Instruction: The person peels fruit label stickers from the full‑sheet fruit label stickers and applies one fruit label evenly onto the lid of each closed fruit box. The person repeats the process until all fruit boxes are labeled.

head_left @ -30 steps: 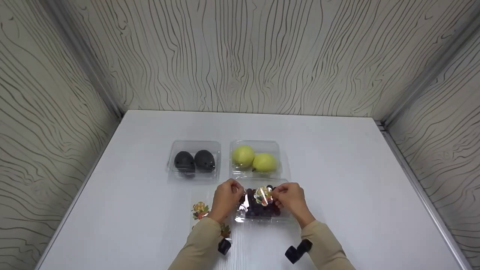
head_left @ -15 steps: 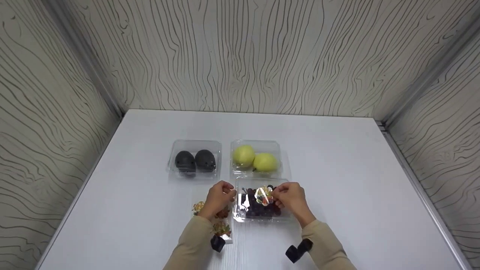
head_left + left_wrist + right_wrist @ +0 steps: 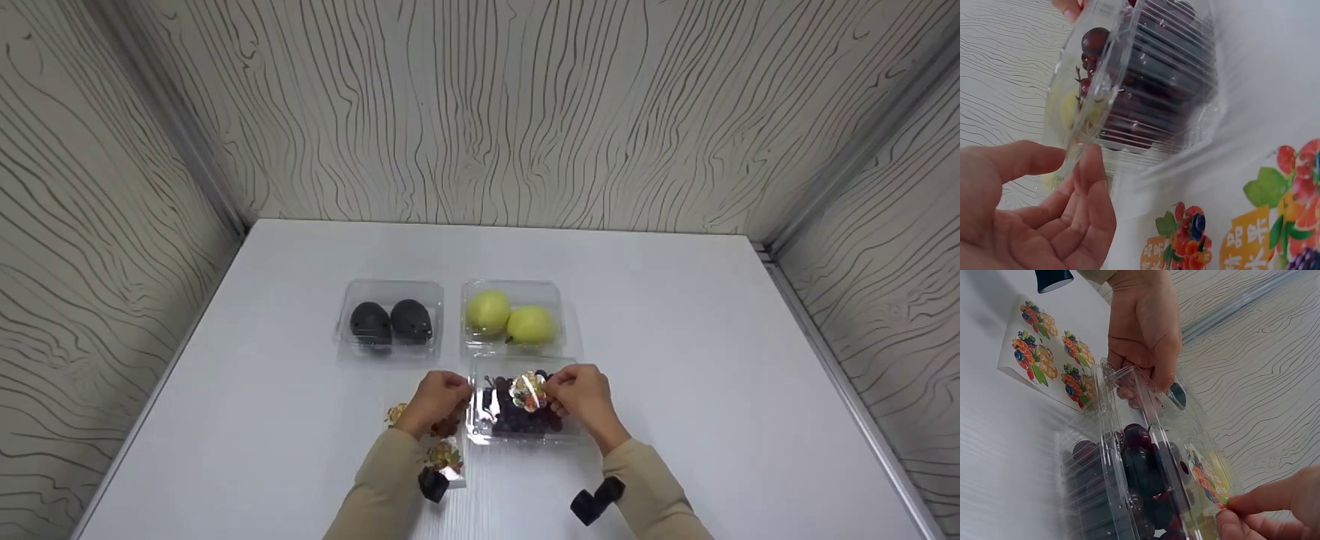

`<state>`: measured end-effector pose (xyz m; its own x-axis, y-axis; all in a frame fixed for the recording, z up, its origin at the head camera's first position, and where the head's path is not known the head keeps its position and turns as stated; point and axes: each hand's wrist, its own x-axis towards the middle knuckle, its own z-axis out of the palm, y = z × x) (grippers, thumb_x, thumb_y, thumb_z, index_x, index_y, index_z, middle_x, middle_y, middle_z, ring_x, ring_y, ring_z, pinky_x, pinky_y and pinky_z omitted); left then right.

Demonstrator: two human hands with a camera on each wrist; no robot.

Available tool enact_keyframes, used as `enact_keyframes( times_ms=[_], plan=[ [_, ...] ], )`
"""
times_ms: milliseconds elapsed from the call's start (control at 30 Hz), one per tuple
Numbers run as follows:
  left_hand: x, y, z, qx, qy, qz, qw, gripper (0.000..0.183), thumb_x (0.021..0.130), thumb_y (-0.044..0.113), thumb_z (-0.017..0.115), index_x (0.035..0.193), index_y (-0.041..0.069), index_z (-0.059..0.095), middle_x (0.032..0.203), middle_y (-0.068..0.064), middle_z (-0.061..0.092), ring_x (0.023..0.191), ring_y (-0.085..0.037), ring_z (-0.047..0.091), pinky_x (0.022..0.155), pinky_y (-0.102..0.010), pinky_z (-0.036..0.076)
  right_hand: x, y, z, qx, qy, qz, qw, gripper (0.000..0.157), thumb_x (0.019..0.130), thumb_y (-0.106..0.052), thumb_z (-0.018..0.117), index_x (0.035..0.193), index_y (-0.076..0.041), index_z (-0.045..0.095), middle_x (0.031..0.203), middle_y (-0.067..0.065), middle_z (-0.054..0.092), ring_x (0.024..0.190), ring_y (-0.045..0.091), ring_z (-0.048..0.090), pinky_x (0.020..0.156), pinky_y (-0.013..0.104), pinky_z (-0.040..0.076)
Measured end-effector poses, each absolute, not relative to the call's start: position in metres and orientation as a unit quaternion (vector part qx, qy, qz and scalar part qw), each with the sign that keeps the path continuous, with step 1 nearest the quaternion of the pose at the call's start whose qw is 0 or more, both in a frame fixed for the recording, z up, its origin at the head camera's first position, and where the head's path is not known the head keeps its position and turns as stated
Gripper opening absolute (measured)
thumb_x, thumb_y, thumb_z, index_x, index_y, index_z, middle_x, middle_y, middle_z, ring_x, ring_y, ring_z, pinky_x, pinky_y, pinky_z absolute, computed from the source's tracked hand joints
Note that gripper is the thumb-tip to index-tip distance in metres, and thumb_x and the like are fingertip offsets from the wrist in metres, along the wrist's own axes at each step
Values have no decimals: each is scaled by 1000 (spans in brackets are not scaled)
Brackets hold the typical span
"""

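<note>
The clear, ribbed plastic container (image 3: 525, 362) of dark purple-red grapes (image 3: 517, 422) sits on the white desk (image 3: 660, 315) nearest the person, just in front of 2 other clear plastic boxes: the left box (image 3: 394, 289) holds 2 dark oval fruits (image 3: 370, 322), the right box (image 3: 512, 286) 2 yellow-green round fruits (image 3: 487, 312). The left hand (image 3: 433, 401) is nearly closed, thumb and bent fingers apparently nipping the container's left rim. The right hand (image 3: 585, 394) is drawn to a pinch, thumb and finger on the right edge of the colourful, fruit-printed sticker (image 3: 527, 391), which lies over the lid; how much of it has bonded I cannot tell. That pinch looks like the weak point: if the fingertips pull away before the edge is pressed down, the adhesive could follow them and leave the sticker creased, skewed or half lifted. The lid is thin and likely flexes, so pressing hard may trap bubbles or buckle it — and if the left pinch slips, the whole container could swivel mid-press. The white sheet (image 3: 1008, 354) with 4 more printed stickers lies partly beneath the left forearm, where a sleeve or the black wrist camera (image 3: 433, 484) might drag it.
</note>
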<state>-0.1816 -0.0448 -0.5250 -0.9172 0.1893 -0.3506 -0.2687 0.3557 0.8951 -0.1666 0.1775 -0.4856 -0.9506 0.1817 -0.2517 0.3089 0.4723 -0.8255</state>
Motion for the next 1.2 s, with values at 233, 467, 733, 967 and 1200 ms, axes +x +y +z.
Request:
enact_keyframes(
  times_ms=[233,467,733,967,1200],
  plan=[
    [-181,-45,-523,-28,796,571,202,19,91,11,57,98,-5,64,74,-4,62,63,-12,56,57,-26,49,-167,176,-485,151,859,-485,67,8,78,2,67,71,5,66,57,8,66,44,8,57,48,28,55],
    [-181,-45,-523,-30,795,571,202,19,91,10,56,99,-6,64,76,-6,63,62,-11,56,57,-26,50,-168,176,-486,161,849,-497,75,6,78,3,66,73,6,68,57,8,67,44,8,58,48,27,55],
    [-181,-46,-524,-31,795,570,203,19,91,10,56,99,-6,65,75,-6,63,62,-12,56,56,-26,50,-168,177,-486,162,850,-495,80,6,78,3,64,75,7,68,57,9,66,44,8,57,48,26,55],
    [-181,-46,-525,-39,783,582,213,20,93,12,56,100,-5,64,72,-4,60,58,-11,53,51,-25,45,-168,177,-490,151,860,-483,68,8,77,1,65,71,4,69,51,6,65,41,8,58,48,28,56],
    [-181,-45,-526,-43,787,579,209,20,92,12,56,100,-4,65,74,-4,62,60,-11,55,52,-24,46,-168,176,-488,148,865,-474,66,9,77,-1,67,68,3,68,52,8,65,42,9,58,47,27,54]
  ],
)
